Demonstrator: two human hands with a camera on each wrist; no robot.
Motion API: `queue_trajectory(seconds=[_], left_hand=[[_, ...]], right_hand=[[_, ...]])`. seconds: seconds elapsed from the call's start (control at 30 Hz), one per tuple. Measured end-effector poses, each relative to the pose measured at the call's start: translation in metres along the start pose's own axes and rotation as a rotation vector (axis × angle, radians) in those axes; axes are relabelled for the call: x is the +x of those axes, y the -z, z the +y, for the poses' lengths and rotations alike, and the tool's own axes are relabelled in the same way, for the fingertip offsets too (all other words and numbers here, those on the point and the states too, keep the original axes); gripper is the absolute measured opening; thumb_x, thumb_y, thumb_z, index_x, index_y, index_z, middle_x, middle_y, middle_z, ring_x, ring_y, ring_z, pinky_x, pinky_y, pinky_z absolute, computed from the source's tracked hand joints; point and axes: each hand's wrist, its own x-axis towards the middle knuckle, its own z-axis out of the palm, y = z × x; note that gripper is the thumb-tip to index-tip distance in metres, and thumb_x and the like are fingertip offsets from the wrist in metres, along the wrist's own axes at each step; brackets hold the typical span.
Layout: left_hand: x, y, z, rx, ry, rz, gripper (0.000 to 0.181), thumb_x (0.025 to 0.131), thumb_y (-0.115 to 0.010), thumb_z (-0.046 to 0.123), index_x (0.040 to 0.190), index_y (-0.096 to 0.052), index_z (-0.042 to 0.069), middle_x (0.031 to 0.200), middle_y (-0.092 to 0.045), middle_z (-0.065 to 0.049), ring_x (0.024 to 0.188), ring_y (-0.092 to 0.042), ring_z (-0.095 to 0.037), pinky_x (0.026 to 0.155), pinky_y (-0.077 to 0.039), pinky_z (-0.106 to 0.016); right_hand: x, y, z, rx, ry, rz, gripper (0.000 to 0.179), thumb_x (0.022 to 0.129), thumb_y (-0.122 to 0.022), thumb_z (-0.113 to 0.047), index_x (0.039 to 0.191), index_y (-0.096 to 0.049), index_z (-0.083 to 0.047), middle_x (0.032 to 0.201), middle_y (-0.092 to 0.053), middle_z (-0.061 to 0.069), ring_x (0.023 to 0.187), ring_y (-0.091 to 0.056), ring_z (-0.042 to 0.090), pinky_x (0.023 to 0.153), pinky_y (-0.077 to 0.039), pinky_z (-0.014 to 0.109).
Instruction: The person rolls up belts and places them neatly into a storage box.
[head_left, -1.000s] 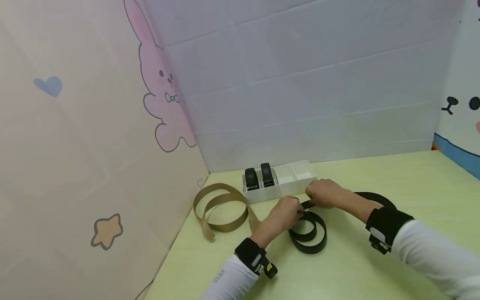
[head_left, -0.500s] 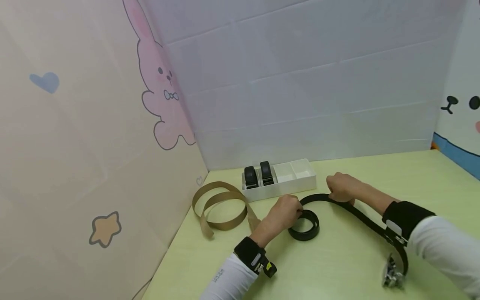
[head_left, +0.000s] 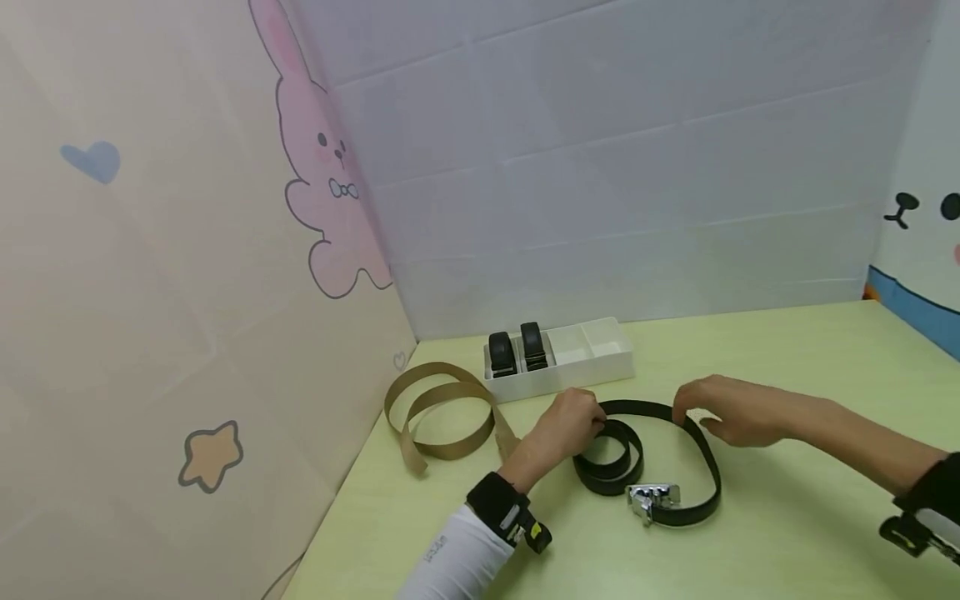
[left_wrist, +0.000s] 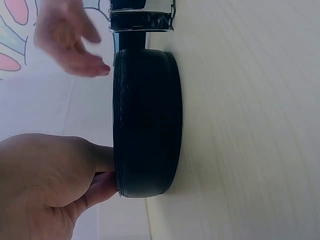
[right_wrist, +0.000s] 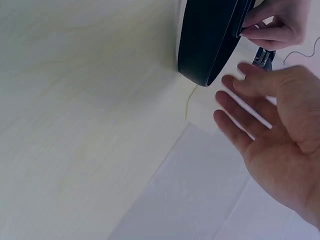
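A black belt (head_left: 637, 407) stands on its edge on the table, its inner part wound in a small coil and its outer part in a wide loose loop. Its silver buckle (head_left: 654, 497) lies just right of the coil, turned inward. My left hand (head_left: 564, 427) pinches the belt at the coil's upper left; in the left wrist view, thumb and finger meet at the strap's edge (left_wrist: 147, 125). Beside the loop's upper right is my right hand (head_left: 738, 410), fingertips close to the strap. The right wrist view shows that hand (right_wrist: 280, 130) with fingers spread, holding nothing.
A white divided box (head_left: 570, 375) stands behind the hands, with two rolled black belts (head_left: 534, 346) in its left compartments. To the left lies a loosely looped tan strap (head_left: 450, 450), partly behind my left wrist. Fabric walls border the table at the left and back.
The belt's free length has swung in from the right, bringing the buckle beside the coil. My right hand first slid right along the strap, then loosened off it. The left hand stays put.
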Motion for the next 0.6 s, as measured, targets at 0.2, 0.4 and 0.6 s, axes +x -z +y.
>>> queue_trajectory(seconds=[0.2,0.4,0.6], left_hand=[[0.0,0.001,0.0,-0.009,0.013,-0.017,0.01,0.104,-0.083,0.014,0.106,-0.093,0.016,0.105,-0.087,0.001,0.099,-0.082,-0.01,0.084,-0.06,-0.014],[0.003,0.004,0.001,-0.052,0.038,-0.052,0.009,0.104,-0.084,0.014,0.102,-0.093,0.015,0.104,-0.089,0.001,0.092,-0.083,-0.01,0.078,-0.059,-0.013],[0.008,0.008,0.001,-0.048,0.045,-0.061,0.016,0.103,-0.084,0.013,0.089,-0.091,0.015,0.089,-0.087,0.003,0.075,-0.076,-0.007,0.066,-0.049,-0.012]], right_hand=[[-0.024,-0.011,-0.01,-0.074,0.05,-0.057,0.03,0.092,-0.091,-0.005,0.102,-0.082,-0.032,0.126,-0.078,0.001,0.119,-0.074,0.027,0.094,-0.066,0.04],[-0.026,-0.027,-0.023,-0.045,0.187,0.018,0.03,0.092,-0.092,-0.009,0.092,-0.077,-0.035,0.099,-0.068,-0.022,0.093,-0.064,-0.003,0.092,-0.066,0.042],[-0.01,-0.047,-0.051,0.07,0.327,0.078,0.024,0.098,-0.086,-0.007,0.094,-0.078,-0.03,0.092,-0.066,-0.018,0.082,-0.056,-0.012,0.067,-0.048,0.014]])
